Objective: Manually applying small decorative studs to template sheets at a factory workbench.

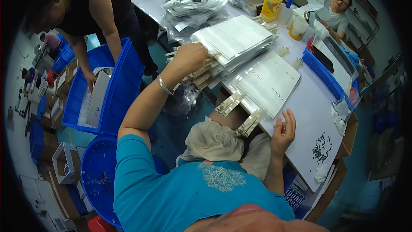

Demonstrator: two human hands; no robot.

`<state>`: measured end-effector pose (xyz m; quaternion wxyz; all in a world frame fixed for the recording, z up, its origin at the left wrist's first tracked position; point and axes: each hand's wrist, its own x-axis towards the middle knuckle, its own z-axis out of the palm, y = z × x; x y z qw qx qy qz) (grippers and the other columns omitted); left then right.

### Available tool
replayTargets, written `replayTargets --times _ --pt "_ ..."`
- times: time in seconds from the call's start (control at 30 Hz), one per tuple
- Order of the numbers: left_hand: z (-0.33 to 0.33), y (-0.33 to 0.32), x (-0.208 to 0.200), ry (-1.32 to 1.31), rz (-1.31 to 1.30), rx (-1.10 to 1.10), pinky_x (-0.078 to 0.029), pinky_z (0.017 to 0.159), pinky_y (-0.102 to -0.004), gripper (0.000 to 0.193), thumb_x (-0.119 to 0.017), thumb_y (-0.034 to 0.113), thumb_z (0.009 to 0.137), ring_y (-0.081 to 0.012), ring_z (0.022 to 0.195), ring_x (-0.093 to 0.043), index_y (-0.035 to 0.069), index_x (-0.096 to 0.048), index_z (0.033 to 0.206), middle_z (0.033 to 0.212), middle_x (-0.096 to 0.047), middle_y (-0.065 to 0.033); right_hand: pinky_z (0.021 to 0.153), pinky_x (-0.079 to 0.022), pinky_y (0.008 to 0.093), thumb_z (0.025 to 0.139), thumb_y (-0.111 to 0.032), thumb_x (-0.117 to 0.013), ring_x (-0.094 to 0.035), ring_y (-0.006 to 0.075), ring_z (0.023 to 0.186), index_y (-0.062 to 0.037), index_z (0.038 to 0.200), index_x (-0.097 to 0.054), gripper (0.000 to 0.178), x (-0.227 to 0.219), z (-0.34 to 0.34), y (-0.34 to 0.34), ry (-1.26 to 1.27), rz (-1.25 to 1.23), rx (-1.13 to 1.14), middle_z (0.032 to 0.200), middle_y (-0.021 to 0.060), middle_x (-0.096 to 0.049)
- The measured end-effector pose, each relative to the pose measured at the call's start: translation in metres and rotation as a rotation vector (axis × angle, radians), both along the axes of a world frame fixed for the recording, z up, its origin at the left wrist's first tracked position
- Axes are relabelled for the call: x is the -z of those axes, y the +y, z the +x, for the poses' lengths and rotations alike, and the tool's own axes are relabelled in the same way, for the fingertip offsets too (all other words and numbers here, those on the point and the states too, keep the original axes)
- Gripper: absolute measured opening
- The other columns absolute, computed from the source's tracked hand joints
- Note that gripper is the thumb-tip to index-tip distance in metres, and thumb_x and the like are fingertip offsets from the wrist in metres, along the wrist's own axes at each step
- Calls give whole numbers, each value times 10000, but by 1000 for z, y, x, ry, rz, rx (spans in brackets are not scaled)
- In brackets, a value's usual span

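My left hand (192, 58) is closed at the near left edge of a stack of thin silver flat panels (234, 36), gripping the edge of one; its fingertips are partly hidden. Beside that stack lies another silver flat panel (268, 81) with rows of small holes and pale metal tabs (231, 102) reaching past the table's near edge. My right hand (284, 134) is held just off this panel's near right corner. Its fingers are apart and hold nothing.
Small dark bits (322, 147) lie scattered on the white table (300, 154). A blue tray (322, 75) and a yellow jug (272, 3) stand farther back. At left, a person bends over a blue crate (133, 68), with a blue tub (96, 176) nearer. Another person sits across the table.
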<state>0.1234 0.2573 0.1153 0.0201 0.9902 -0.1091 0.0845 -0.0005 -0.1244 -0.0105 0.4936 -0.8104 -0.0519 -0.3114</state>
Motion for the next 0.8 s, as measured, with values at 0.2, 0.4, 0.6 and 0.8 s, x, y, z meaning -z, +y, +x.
replayTargets --times 0.2,0.4,0.6,0.8 --pt "20 21 -24 13 37 175 -577 847 -501 394 -623 364 1078 -399 984 -739 35 -782 932 988 -768 -186 696 -524 220 1098 -118 -666 -638 66 807 -33 1307 -764 246 -21 -3 -3 -26 87 4 1361 84 -732" --pt "18 3 -46 77 293 174 -619 810 -472 355 -673 367 1061 -362 995 -794 58 -841 1021 1037 -822 -173 691 -518 223 1089 -136 -686 -644 74 796 -9 1287 -770 250 -71 8 16 171 111 -239 1235 73 -774" --pt "16 -18 -75 113 438 141 -625 818 -476 289 -700 334 1032 -342 1000 -806 90 -853 1042 1060 -832 -161 713 -542 225 1092 -213 -684 -660 72 785 -8 1283 -771 294 -106 49 53 507 233 -601 1147 74 -806" --pt "27 -14 -96 -64 433 164 -622 809 -470 279 -692 339 1034 -344 1000 -802 118 -862 1038 1048 -831 -152 899 -621 399 1135 -450 -596 -739 280 1130 67 1600 -405 721 -107 113 94 803 792 -840 1364 234 -709"
